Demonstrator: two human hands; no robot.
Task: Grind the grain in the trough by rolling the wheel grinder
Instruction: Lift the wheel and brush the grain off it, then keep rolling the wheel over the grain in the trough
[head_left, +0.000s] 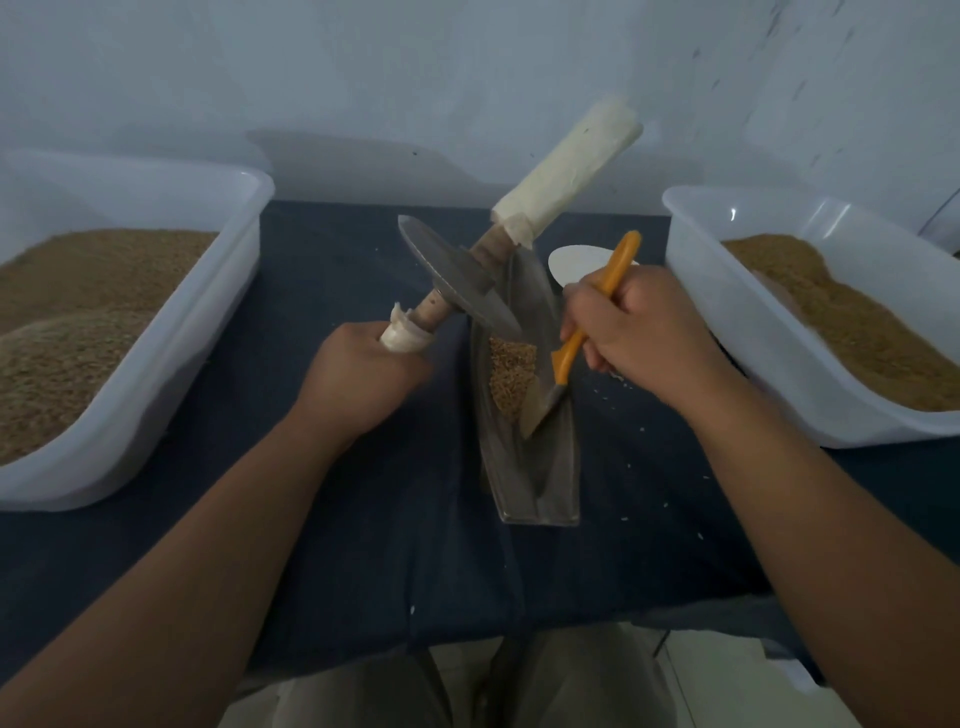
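We see the left hand curled tightly round the near, white-wrapped handle of the wheel grinder. It holds the tool tilted, so the far wrapped handle points up and to the right. The metal disc leans over the far part of the trough, with its lower rim just above the grain (we cannot tell whether the two touch).

The grain lies as a small brown heap in the middle of the trough's channel. The trough rests lengthwise on the dark blue table, between the two forearms.

The right hand is closed round the orange handle of a scraper, whose blade angles down into the trough just beside the heap, on its right side.

A translucent tub of brown grain stands at the left and a second tub at the right. A white oval object lies behind the right hand. A few loose grains dot the table right of the trough.
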